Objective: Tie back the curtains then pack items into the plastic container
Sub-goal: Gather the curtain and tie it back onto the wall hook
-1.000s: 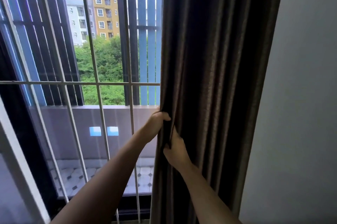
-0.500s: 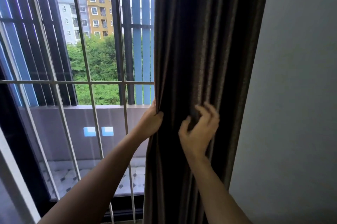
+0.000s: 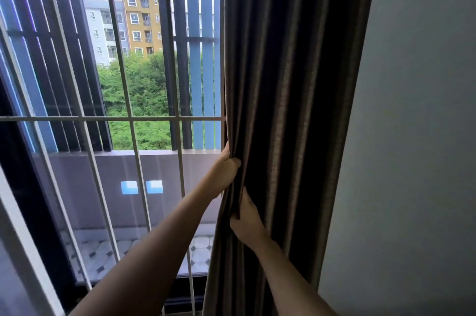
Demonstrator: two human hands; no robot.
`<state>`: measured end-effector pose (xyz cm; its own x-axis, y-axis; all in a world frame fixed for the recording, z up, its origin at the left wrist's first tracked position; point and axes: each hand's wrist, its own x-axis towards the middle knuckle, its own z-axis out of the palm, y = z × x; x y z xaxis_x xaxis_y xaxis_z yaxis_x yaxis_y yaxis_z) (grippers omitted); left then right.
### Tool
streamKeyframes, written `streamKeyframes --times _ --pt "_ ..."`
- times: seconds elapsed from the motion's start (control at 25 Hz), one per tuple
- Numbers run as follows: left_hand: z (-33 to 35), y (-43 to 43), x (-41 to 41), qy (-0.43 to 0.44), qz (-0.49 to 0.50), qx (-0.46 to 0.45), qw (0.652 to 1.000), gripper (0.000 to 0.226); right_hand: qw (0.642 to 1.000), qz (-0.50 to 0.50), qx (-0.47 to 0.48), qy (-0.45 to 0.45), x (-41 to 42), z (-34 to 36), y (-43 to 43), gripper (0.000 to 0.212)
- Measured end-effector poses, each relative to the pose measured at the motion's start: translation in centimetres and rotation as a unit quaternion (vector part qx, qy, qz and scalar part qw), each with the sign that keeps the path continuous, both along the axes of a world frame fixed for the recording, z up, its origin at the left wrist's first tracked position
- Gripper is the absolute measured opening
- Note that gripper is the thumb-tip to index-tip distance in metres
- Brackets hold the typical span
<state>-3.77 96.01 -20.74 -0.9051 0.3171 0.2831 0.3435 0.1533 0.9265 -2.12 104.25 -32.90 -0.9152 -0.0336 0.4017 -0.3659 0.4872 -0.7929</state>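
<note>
A dark brown pleated curtain [image 3: 288, 109] hangs gathered at the right side of the window, against the wall. My left hand [image 3: 225, 174] grips its left edge at about mid-height, thumb wrapped over the front of the fabric. Just below it my right hand [image 3: 247, 220] reaches into the folds and holds a pleat, its fingers hidden in the cloth. No tie-back and no plastic container are in view.
White window bars [image 3: 123, 118] run across the glass to the left of the curtain. Beyond them lie a balcony wall [image 3: 116, 174], trees and apartment buildings. A plain grey wall [image 3: 417, 161] fills the right side.
My right hand left the outer pleats on the right and moved back left, lower, into the folds under my left hand. My left hand kept its grip on the edge.
</note>
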Motion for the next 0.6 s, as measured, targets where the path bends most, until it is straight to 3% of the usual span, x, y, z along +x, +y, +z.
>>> streamKeyframes --times 0.2,0.36,0.44,0.52,0.6 --pt "-0.4 0.3 0.2 -0.021 -0.032 0.054 0.998 0.068 0.997 0.014 0.01 -0.077 -0.4 0.4 1.0 0.084" --pt "-0.4 1.0 -0.1 0.072 0.006 -0.085 0.994 0.064 0.993 0.02 0.086 -0.085 -0.1 0.6 0.5 0.087" --pt "-0.4 1.2 -0.1 0.117 0.06 -0.09 0.987 0.057 0.991 0.038 0.108 -0.069 0.7 1.2 0.6 0.085" --pt "-0.2 0.9 -0.2 0.134 0.091 -0.081 0.983 0.056 0.991 -0.052 0.113 0.052 1.5 3.3 1.5 0.063" --pt "0.1 0.2 -0.3 0.141 0.089 -0.108 0.98 0.052 0.939 -0.219 0.037 0.264 1.9 6.6 2.9 0.035"
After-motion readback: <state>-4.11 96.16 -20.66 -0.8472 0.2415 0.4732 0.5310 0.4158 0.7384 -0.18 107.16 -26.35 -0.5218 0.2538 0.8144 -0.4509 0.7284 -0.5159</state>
